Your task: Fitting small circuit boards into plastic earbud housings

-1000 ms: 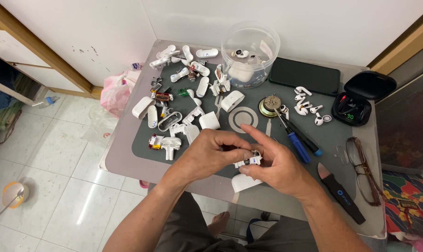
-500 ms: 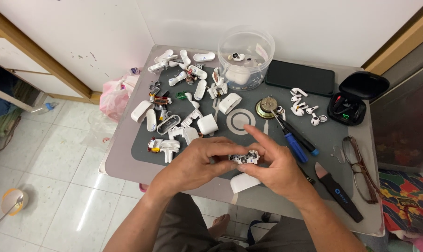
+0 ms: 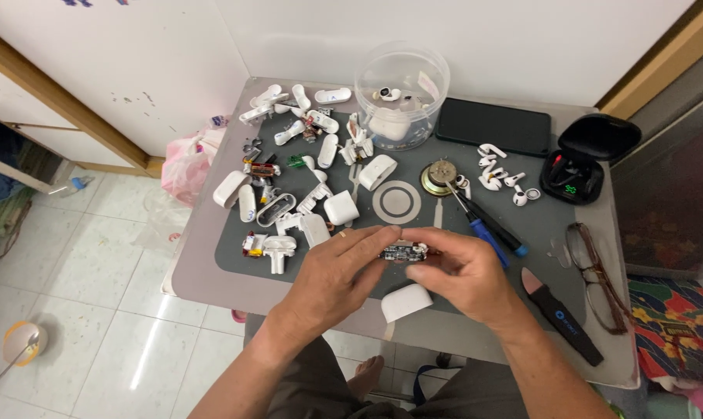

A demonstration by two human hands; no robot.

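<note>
My left hand and my right hand meet over the front of a dark grey work mat. Between their fingertips they hold a small circuit board assembly with white plastic ends. A white case shell lies on the mat just below my right hand. Several opened white earbud cases and loose parts are scattered on the mat to the left and behind my hands.
A clear round tub with white parts stands at the back. A black phone, loose white earbuds, an open black charging case, a blue-handled screwdriver, glasses, a black pry tool and a round metal part lie to the right.
Both hands have shifted slightly and turned the small board assembly between the fingertips. The view has moved a little; the parts on the mat stay where they were.
</note>
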